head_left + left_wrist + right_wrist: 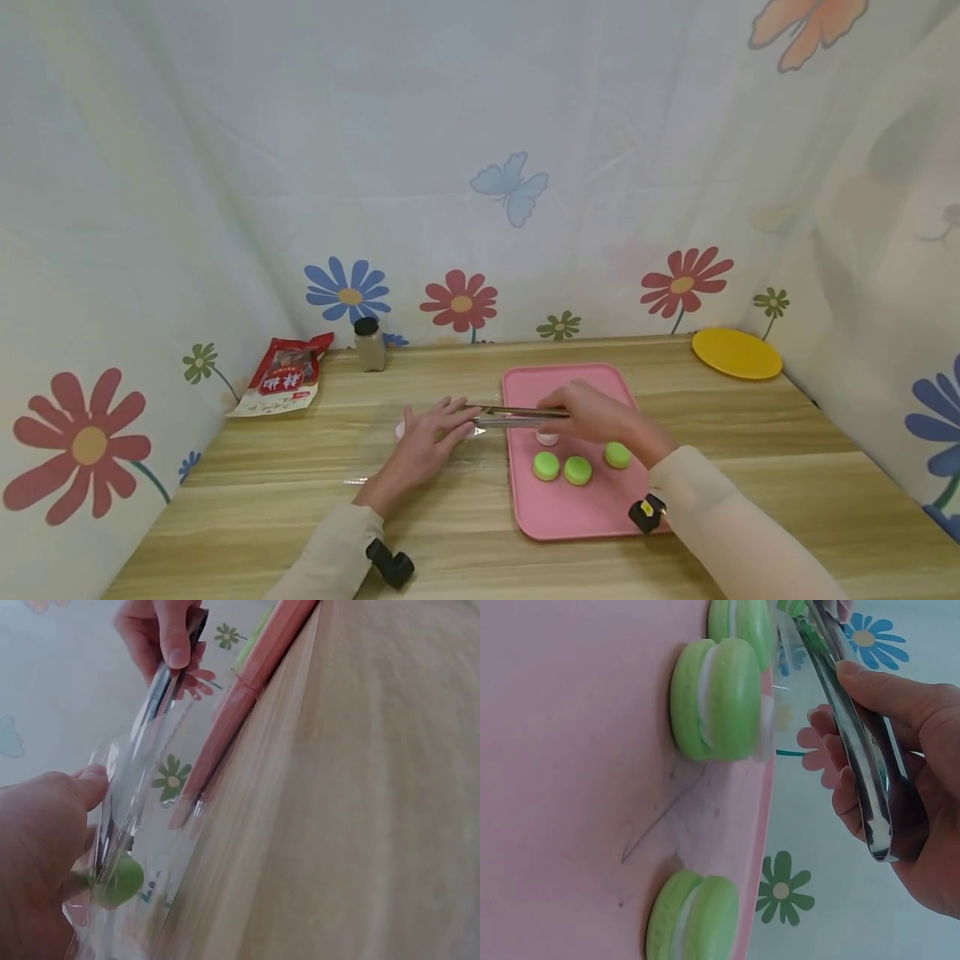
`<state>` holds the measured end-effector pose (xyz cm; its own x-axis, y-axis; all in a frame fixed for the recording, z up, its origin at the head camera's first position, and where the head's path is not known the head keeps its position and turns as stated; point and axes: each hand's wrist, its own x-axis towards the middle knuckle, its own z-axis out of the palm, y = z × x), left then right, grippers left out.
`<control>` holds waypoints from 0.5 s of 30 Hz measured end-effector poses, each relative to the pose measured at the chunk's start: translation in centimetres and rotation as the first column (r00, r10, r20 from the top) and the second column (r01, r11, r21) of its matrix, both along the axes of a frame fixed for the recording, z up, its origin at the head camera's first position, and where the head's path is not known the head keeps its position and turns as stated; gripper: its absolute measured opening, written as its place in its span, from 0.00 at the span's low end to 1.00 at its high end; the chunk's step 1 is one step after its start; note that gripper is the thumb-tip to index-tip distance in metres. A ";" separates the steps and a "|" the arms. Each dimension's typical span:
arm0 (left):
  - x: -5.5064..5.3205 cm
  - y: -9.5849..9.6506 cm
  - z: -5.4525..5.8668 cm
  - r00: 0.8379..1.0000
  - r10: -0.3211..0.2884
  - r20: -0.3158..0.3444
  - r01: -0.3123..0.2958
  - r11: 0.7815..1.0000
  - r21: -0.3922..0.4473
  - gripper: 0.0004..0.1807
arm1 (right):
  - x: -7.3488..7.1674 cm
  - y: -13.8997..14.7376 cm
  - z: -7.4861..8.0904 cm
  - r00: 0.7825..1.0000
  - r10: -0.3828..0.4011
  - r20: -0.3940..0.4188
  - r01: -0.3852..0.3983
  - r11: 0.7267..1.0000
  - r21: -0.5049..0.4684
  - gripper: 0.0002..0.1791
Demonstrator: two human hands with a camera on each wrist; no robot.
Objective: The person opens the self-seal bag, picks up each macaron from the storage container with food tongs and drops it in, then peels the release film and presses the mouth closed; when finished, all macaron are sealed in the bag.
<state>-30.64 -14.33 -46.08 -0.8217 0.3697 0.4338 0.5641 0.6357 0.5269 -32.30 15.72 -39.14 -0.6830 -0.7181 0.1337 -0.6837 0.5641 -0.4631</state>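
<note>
What looks to be in hand is a bagging step: the right hand [588, 412] grips metal tongs [521, 417] that reach into a clear bag [465, 457], a green macaron [120, 881] at their tips, while the left hand [426, 442] pinches the bag's edge between thumb and fingers. The next move likely calls for parting the tongs while steadying the bag. The pink tray [540, 517] holds three other green macarons [577, 471] and a paler piece [547, 438].

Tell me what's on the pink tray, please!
Three green macarons sit on the pink tray, plus a pale round piece partly hidden by the right hand. Anything else behind that hand can't be seen.
</note>
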 end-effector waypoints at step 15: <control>0.3 0.1 0.3 1.000 0.024 -0.018 -0.024 1.000 -0.002 0.18 | -0.6 -2.6 0.0 0.998 -0.056 0.039 0.056 0.998 0.002 0.05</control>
